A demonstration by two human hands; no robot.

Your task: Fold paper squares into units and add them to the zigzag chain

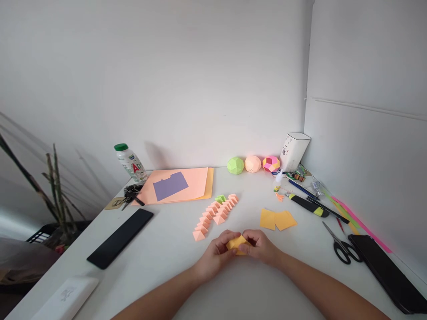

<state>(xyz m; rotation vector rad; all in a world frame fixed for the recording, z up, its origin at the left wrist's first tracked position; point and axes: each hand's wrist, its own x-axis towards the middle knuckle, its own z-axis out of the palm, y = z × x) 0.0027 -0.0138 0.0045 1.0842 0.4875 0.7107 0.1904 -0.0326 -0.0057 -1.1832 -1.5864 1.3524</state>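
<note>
Both of my hands meet at the front middle of the white table, pinching one small piece of yellow-orange paper point(236, 242). My left hand point(215, 254) grips its left side, thumb along the lower edge. On the right side, my right hand point(262, 247) holds it between thumb and fingers. The fingers partly hide the paper, and its folds are hard to make out. Just beyond my right hand lie yellow paper squares point(267, 219). Beyond my left hand, folded peach paper pieces point(204, 221) stand in two rows, with green folded pieces point(220, 199) at the far end.
Three paper balls point(235, 166) sit by the back wall, near a white box point(295, 151). Glue bottle point(278, 181), cutter point(308, 205), scissors point(343, 248) and black case point(388, 273) lie right. Peach sheets point(196, 182), white bottle point(131, 165) and black slab point(120, 238) are left.
</note>
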